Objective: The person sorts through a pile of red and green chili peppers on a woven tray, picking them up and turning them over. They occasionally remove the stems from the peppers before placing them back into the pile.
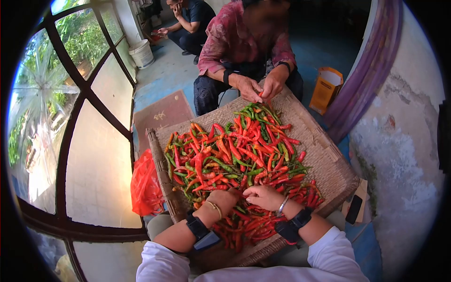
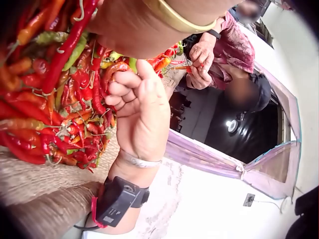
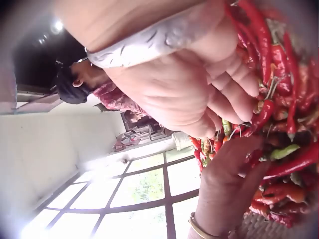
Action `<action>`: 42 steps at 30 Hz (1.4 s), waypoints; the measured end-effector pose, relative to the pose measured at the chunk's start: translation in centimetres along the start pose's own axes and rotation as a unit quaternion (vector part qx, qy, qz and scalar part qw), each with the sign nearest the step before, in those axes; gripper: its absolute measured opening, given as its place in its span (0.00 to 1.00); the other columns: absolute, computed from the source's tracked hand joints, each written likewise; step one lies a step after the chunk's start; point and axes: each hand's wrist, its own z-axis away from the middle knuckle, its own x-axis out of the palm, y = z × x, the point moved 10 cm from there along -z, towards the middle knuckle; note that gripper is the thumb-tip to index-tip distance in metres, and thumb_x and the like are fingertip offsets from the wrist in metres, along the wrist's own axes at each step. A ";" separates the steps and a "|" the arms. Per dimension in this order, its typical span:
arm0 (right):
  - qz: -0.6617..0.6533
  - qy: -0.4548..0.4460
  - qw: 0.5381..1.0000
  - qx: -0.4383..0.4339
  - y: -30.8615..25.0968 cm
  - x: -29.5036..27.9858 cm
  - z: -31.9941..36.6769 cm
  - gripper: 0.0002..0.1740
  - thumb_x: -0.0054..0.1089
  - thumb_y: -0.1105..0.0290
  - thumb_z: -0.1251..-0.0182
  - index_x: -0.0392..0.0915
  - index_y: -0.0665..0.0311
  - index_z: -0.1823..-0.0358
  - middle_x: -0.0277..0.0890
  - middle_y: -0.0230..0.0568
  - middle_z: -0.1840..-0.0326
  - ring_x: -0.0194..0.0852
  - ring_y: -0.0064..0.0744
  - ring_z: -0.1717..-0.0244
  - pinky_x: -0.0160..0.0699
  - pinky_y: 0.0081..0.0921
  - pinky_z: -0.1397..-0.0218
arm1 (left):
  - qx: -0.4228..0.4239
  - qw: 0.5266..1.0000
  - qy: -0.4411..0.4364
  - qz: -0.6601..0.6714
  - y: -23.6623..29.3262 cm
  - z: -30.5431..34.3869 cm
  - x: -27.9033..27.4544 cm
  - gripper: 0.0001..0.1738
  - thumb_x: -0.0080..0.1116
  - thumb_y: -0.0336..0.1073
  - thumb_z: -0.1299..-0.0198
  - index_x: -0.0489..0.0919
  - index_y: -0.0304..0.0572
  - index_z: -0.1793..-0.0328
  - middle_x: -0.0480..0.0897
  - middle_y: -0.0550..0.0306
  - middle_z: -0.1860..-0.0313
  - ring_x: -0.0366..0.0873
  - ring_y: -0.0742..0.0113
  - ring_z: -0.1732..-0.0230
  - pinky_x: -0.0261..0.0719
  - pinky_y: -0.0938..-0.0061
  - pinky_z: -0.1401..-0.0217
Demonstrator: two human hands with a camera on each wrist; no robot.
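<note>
Woven tray (image 1: 324, 160) of chillies (image 1: 235, 155) beside arched window (image 1: 94, 155), blue floor (image 1: 324, 47)

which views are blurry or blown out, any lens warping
Head view: heavy fisheye bows the window bars, black vignette, panes washed out, chillies sharp. Left wrist view: left hand soft against the lens, right hand crisp. Right wrist view: right hand soft, window glare below.

A heap of chillies (image 1: 235, 150) is carried on a flat woven tray (image 1: 324, 155) with a raised rim. Red, orange and green ones are mixed and spread from the near edge to the far one. Bare weave is left along the right side.
</note>
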 end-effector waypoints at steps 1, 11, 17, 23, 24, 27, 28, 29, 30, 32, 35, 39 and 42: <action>0.002 -0.001 1.000 0.001 -0.4 0.0 0.2 0.17 0.53 0.64 0.45 0.73 0.66 0.57 0.77 0.43 0.69 0.76 0.33 0.66 0.72 0.27 0.61 | -0.001 1.000 0.001 0.002 -0.1 -0.1 -0.1 0.15 0.51 0.30 0.52 0.73 0.39 0.56 0.76 0.51 0.62 0.79 0.56 0.69 0.77 0.69 0.74; 0.085 0.095 0.988 -0.088 -3.0 -1.9 0.6 0.17 0.54 0.63 0.45 0.72 0.64 0.57 0.73 0.45 0.65 0.71 0.41 0.60 0.69 0.31 0.57 | 0.022 0.962 0.234 0.139 0.4 1.8 -6.7 0.12 0.57 0.38 0.53 0.76 0.44 0.62 0.76 0.56 0.74 0.77 0.59 0.75 0.74 0.69 0.77; -0.014 0.089 0.992 -0.092 -4.2 -2.5 0.7 0.13 0.55 0.65 0.44 0.74 0.67 0.63 0.70 0.42 0.64 0.71 0.36 0.63 0.70 0.26 0.61 | 0.055 0.891 0.294 0.342 -1.0 2.4 -8.0 0.11 0.60 0.37 0.53 0.77 0.45 0.63 0.78 0.54 0.74 0.77 0.58 0.75 0.74 0.71 0.75; -0.105 0.018 0.992 -0.069 -3.1 -1.6 0.4 0.13 0.50 0.66 0.40 0.74 0.69 0.77 0.72 0.36 0.77 0.71 0.25 0.72 0.68 0.21 0.68 | 0.005 0.863 0.222 0.455 -1.6 1.6 -6.2 0.15 0.61 0.33 0.54 0.73 0.39 0.59 0.79 0.53 0.77 0.78 0.62 0.75 0.74 0.75 0.73; -0.107 0.016 0.992 -0.067 -3.2 -1.9 0.5 0.13 0.50 0.66 0.40 0.74 0.69 0.77 0.72 0.36 0.77 0.71 0.25 0.72 0.68 0.21 0.68 | 0.004 0.862 0.220 0.457 -1.7 1.5 -6.0 0.15 0.61 0.33 0.54 0.73 0.39 0.59 0.79 0.53 0.77 0.78 0.62 0.75 0.74 0.75 0.73; -0.273 0.071 0.959 -0.037 -3.3 -4.3 1.0 0.14 0.48 0.67 0.39 0.73 0.68 0.79 0.74 0.35 0.78 0.70 0.19 0.77 0.69 0.16 0.72 | 0.037 0.872 0.213 0.439 -1.6 1.3 -5.5 0.18 0.60 0.35 0.54 0.72 0.40 0.56 0.79 0.53 0.76 0.78 0.57 0.74 0.74 0.71 0.72; -0.344 0.091 0.934 -0.036 -2.9 -5.6 1.0 0.13 0.48 0.67 0.39 0.74 0.67 0.77 0.74 0.36 0.76 0.71 0.19 0.76 0.70 0.16 0.72 | -0.011 0.901 0.180 0.395 -2.2 1.0 -4.4 0.19 0.60 0.36 0.53 0.71 0.40 0.54 0.79 0.52 0.75 0.78 0.55 0.73 0.74 0.69 0.72; -0.413 0.110 0.904 -0.036 -2.4 -6.8 1.0 0.13 0.48 0.66 0.39 0.74 0.67 0.75 0.75 0.36 0.75 0.71 0.20 0.75 0.70 0.16 0.72 | -0.059 0.924 0.146 0.349 -2.8 1.0 -3.5 0.20 0.59 0.37 0.53 0.70 0.41 0.53 0.79 0.52 0.75 0.77 0.54 0.72 0.74 0.68 0.71; -0.452 0.130 0.880 -0.069 -2.7 -8.3 0.9 0.11 0.47 0.66 0.38 0.74 0.67 0.70 0.75 0.37 0.73 0.72 0.20 0.75 0.71 0.16 0.73 | -0.054 0.910 0.181 0.370 -2.8 1.3 -4.5 0.16 0.56 0.38 0.51 0.71 0.40 0.57 0.79 0.52 0.75 0.77 0.54 0.71 0.74 0.66 0.70; -0.503 0.195 0.838 -0.086 -2.7 -10.2 1.2 0.15 0.46 0.65 0.37 0.69 0.68 0.54 0.75 0.37 0.68 0.73 0.21 0.74 0.73 0.16 0.74 | -0.062 0.918 0.184 0.346 -3.2 1.3 -4.3 0.15 0.56 0.38 0.51 0.72 0.40 0.58 0.79 0.52 0.75 0.77 0.54 0.72 0.74 0.66 0.70; -0.463 0.202 0.863 -0.010 -0.1 -9.3 0.9 0.18 0.46 0.66 0.37 0.66 0.68 0.49 0.74 0.37 0.68 0.73 0.20 0.74 0.72 0.15 0.75 | -0.084 0.945 0.199 0.246 -3.6 1.3 -4.7 0.13 0.56 0.37 0.52 0.73 0.40 0.60 0.78 0.53 0.72 0.76 0.55 0.70 0.74 0.66 0.68; -0.373 0.119 0.918 0.068 1.0 -5.8 0.4 0.16 0.47 0.67 0.37 0.68 0.69 0.51 0.75 0.36 0.70 0.72 0.19 0.74 0.72 0.14 0.73 | -0.082 0.955 0.285 0.002 -3.5 1.5 -6.5 0.13 0.56 0.35 0.55 0.75 0.43 0.61 0.74 0.57 0.65 0.71 0.61 0.60 0.71 0.71 0.61; -0.294 0.071 0.951 0.071 -0.1 -3.9 0.4 0.14 0.46 0.69 0.37 0.70 0.69 0.53 0.74 0.35 0.70 0.71 0.17 0.74 0.71 0.14 0.72 | -0.124 0.930 0.338 -0.070 -4.7 1.6 -6.5 0.10 0.51 0.34 0.55 0.75 0.43 0.64 0.73 0.58 0.62 0.67 0.61 0.53 0.70 0.70 0.58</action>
